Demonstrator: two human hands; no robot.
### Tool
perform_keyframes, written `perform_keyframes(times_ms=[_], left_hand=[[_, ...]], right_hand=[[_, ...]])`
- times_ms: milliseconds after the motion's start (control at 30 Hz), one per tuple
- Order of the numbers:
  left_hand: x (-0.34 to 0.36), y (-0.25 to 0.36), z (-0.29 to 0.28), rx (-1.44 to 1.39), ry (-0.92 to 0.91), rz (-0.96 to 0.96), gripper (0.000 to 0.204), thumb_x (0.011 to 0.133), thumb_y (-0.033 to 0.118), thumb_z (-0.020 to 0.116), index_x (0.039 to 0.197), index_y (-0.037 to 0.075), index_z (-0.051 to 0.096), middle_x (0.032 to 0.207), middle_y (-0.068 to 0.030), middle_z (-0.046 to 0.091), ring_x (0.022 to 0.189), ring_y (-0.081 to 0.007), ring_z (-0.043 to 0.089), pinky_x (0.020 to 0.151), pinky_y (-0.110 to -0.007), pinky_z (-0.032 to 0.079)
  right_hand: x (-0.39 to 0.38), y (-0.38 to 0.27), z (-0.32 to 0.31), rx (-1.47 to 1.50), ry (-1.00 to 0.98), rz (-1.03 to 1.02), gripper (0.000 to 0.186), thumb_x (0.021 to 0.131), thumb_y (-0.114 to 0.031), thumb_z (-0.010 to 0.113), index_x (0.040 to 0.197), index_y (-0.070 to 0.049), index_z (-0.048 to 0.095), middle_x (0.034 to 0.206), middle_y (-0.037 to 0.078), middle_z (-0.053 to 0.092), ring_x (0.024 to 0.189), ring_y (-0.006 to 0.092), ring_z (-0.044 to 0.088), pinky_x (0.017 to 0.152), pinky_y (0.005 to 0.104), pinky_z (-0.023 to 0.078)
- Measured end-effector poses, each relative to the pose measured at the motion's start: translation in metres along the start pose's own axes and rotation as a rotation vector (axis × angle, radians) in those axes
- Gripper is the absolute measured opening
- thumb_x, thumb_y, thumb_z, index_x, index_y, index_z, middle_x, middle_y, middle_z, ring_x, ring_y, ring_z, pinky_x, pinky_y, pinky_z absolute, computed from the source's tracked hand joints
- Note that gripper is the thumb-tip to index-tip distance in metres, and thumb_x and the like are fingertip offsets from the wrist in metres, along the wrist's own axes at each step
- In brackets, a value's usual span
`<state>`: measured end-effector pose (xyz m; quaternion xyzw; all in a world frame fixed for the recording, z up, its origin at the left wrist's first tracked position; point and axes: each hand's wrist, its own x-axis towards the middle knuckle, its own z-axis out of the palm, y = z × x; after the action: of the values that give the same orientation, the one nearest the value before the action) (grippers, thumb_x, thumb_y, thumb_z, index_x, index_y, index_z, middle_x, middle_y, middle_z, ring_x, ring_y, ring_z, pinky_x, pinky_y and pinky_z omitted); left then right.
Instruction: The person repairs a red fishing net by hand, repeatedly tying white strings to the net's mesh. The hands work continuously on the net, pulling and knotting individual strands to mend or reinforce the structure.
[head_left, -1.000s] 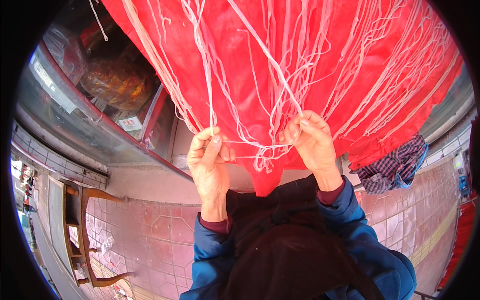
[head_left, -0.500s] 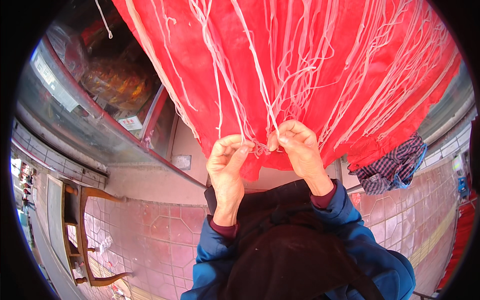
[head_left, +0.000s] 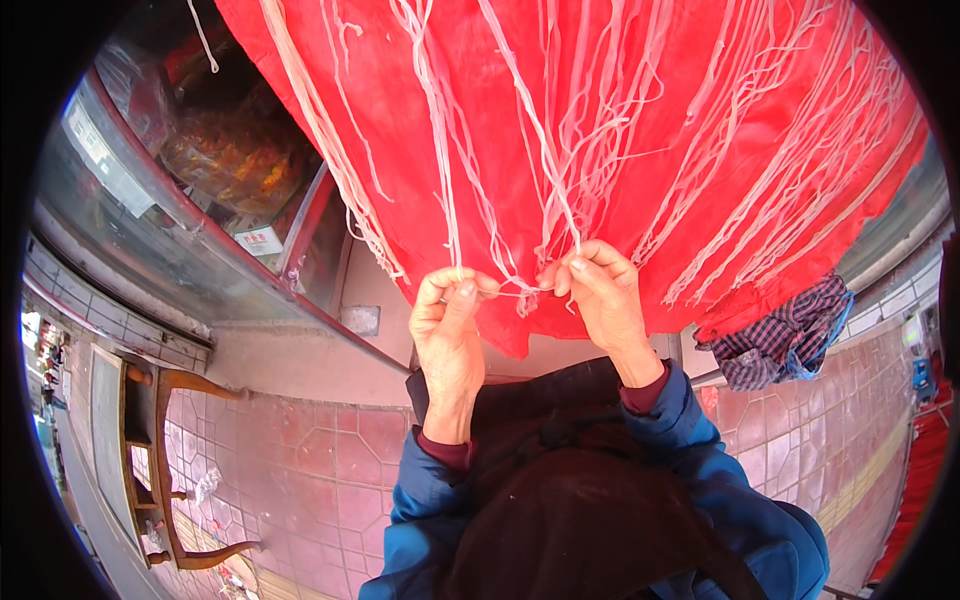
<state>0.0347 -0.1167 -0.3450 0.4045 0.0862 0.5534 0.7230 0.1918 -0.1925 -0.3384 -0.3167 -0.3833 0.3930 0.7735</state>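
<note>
A red cloth (head_left: 400,190) lies in front of me, and bunches of thin white strings (head_left: 437,110) run down over it toward its near edge. My left hand (head_left: 447,340) pinches one bunch between thumb and forefinger, just past that edge. Level with it, my right hand (head_left: 610,310) has thumb and fingers closed on another string (head_left: 555,180). A thin strand stretches between the two hands, with a small loose tangle (head_left: 524,292) around its middle. Whether the strand is knotted there is too fine to tell.
At the left stands a glass case (head_left: 150,250) holding plastic-wrapped goods (head_left: 235,160). A checked cloth bundle (head_left: 785,335) hangs by the red cloth's right corner. A wooden stool-like piece (head_left: 165,450) is on the tiled floor (head_left: 330,470) at the left.
My hands have drawn slightly apart, and the strand between them is now straighter. The string bunches have shifted a little to the right with them.
</note>
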Motion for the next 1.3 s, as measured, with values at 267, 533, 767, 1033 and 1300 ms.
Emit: perform_keyframes(times_ms=[267,533,767,1033,1300], left_hand=[[0.001,0.005,-0.004,-0.152,0.017,-0.028,0.010,0.090,0.008,0.059,0.099,0.002,0.059,0.083,-0.0103,0.065,0.075,-0.0197,0.064,0.076,-0.035,0.053],[-0.020,-0.010,0.013,0.062,0.039,-0.076,0.019,0.085,-0.005,0.059,0.104,0.001,0.058,0.085,-0.0069,0.064,0.075,-0.0136,0.062,0.073,-0.027,0.051],[-0.035,-0.017,0.005,0.220,0.015,-0.134,0.012,0.086,0.000,0.060,0.098,0.000,0.060,0.082,-0.0077,0.063,0.080,-0.0158,0.061,0.082,-0.030,0.048],[-0.029,-0.001,-0.013,0.003,-0.016,-0.044,0.009,0.091,0.004,0.055,0.098,-0.001,0.058,0.073,-0.0088,0.061,0.063,-0.0170,0.058,0.070,-0.033,0.050],[-0.032,-0.001,-0.013,0.059,0.006,-0.037,0.013,0.089,0.002,0.057,0.101,0.000,0.059,0.078,-0.0069,0.061,0.071,-0.0145,0.059,0.075,-0.029,0.048]], right_hand=[[0.000,-0.013,-0.010,0.148,-0.012,-0.060,0.009,0.092,-0.005,0.052,0.092,-0.002,0.060,0.066,0.007,0.056,0.065,0.0201,0.058,0.069,0.0352,0.050],[-0.008,-0.005,0.003,-0.009,0.001,0.014,0.008,0.089,-0.002,0.055,0.095,0.001,0.060,0.071,0.008,0.060,0.067,0.0165,0.059,0.066,0.0302,0.049],[0.000,-0.006,0.002,-0.136,0.009,0.029,0.008,0.091,-0.004,0.053,0.094,-0.003,0.060,0.068,0.007,0.058,0.066,0.0176,0.058,0.070,0.0344,0.050],[0.010,-0.005,-0.005,0.020,0.064,0.034,0.007,0.089,-0.004,0.057,0.094,-0.001,0.062,0.070,0.007,0.061,0.064,0.0154,0.060,0.060,0.0278,0.048],[0.001,-0.007,0.001,-0.061,0.023,0.050,0.010,0.088,-0.004,0.060,0.097,0.000,0.061,0.075,0.008,0.063,0.069,0.0147,0.061,0.066,0.0273,0.049]])
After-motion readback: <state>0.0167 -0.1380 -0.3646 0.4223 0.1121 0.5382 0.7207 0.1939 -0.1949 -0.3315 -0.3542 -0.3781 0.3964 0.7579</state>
